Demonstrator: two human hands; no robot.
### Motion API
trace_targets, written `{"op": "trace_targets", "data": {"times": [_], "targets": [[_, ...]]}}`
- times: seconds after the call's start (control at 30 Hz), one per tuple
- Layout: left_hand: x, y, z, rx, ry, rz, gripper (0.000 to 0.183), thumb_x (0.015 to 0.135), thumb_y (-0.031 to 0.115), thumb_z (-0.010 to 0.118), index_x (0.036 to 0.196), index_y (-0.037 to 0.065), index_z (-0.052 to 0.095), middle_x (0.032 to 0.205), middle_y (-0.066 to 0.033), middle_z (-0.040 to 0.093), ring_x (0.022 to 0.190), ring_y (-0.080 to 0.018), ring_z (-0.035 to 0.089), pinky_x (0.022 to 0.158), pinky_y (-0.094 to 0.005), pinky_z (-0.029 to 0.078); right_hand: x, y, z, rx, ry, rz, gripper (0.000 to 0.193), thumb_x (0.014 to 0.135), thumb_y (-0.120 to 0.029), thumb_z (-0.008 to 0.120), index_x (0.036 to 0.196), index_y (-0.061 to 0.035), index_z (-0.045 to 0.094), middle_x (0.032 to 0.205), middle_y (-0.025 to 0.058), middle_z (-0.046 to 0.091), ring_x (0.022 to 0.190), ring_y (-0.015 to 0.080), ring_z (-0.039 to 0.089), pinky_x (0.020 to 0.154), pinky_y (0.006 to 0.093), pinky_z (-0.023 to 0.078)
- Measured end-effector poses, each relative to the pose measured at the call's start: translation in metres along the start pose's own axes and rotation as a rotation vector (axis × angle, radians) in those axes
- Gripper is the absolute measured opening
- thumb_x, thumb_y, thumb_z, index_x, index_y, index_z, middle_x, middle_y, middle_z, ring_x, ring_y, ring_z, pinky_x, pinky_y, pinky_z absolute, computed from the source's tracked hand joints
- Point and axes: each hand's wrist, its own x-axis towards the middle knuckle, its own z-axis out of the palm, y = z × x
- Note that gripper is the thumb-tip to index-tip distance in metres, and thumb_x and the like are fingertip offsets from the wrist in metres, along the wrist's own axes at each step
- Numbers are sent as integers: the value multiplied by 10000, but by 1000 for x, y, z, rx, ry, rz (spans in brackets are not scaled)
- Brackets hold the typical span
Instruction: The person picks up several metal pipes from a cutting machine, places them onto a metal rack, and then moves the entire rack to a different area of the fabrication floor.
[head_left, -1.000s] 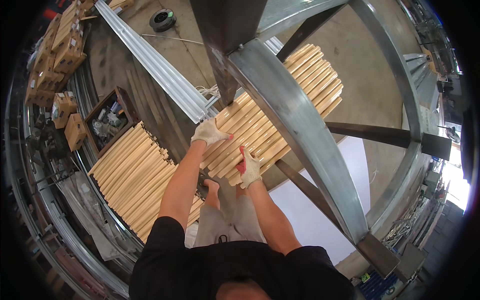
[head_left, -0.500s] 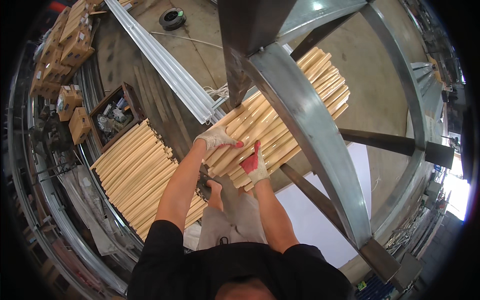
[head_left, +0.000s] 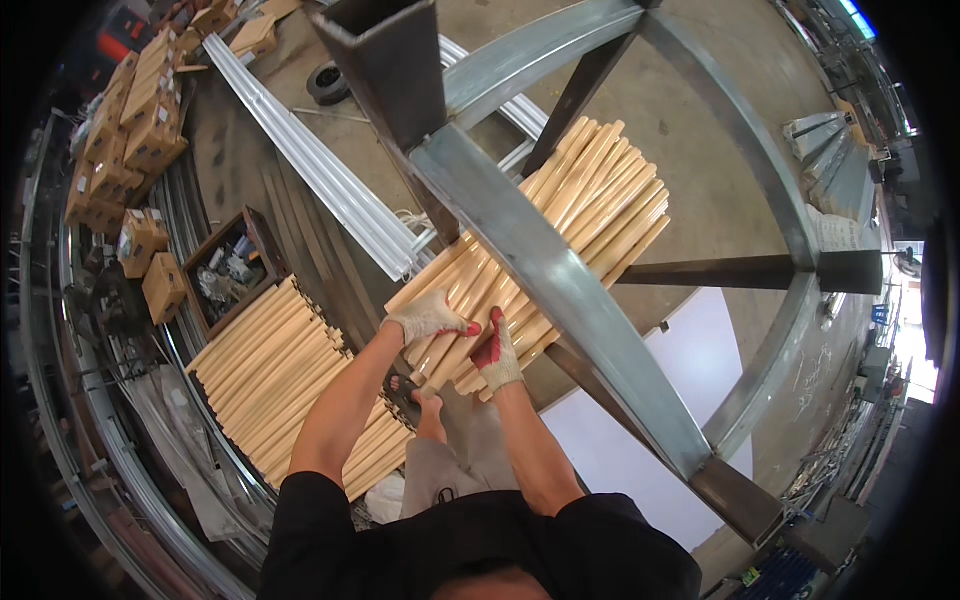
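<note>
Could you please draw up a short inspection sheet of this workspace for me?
Surface: brownish-grey floor, marked in places.
Things at hand: long tan poles, grouped together, not all parallel.
Clutter: open box of mixed small items; dark spool.
Hands: left hand and right hand gloved, both touching the tan poles; grip unclear.
Cables: pale cord beside silver channels.
Surroundings: curved metal frame, second pole stack, cardboard boxes, pale board.

No readable text. Pale labels (head_left: 127,233) on the cardboard boxes (head_left: 152,138) at left, too small to make out. White scrawled marks (head_left: 812,380) on the floor (head_left: 720,180) at right, too faint and blurred to read.
</note>
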Motion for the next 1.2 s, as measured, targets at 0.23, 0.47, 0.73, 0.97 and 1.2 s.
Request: {"op": "trace_targets", "data": {"times": [0.23, 0.47, 0.73, 0.97, 1.2], "targets": [[-128, 81, -50, -2, -47, 68, 626, 728, 411, 934, 1045, -10, 597, 776, -30, 630, 669, -103, 579, 623, -283, 473, -114, 13, 136, -24, 12, 58, 664, 947, -475, 725, 1453, -96, 523, 1340, 113, 658, 1184, 282, 645, 1067, 497, 516], [-353, 26, -83, 109, -50, 19, 725, 743, 418, 871, 1266, -8, 609, 1072, -149, 722, 967, -213, 677, 843, -334, 535, -287, 145, 203, -78, -160, 344, 775, 934, -535, 711, 1493, -70, 444, 1318, 102, 641, 1274, 322, 582, 1143, 503, 437], [-634, -108, -82, -377, -121, -19, 676, 787, 391, 820, 1326, 36, 619, 1158, -145, 731, 1011, -218, 684, 913, -346, 531, -469, 308, 226, -189, -241, 1023, 1035, 829, -586, 793, 1587, -119, 266, 1564, 119, 429, 1460, 337, 399, 1268, 514, 262], [-810, -213, 0, -714, 97, -231, 706, 832, 237, 830, 1422, 3, 522, 1247, -122, 687, 1114, -171, 640, 995, -328, 510, -549, 409, 232, -180, -310, 1572, 809, 993, -474, 666, 1595, -102, 274, 1584, 108, 413, 1461, 256, 412, 1252, 449, 324], [-737, -315, 87, -909, 886, -295, 632, 805, 282, 874, 1297, -30, 627, 1111, -107, 725, 1036, -171, 671, 940, -342, 542, -431, 488, 143, -869, -86, 1465, 544, 1014, -437, 652, 1393, -60, 547, 1232, 118, 695, 1103, 289, 690, 1013, 469, 562]]}}
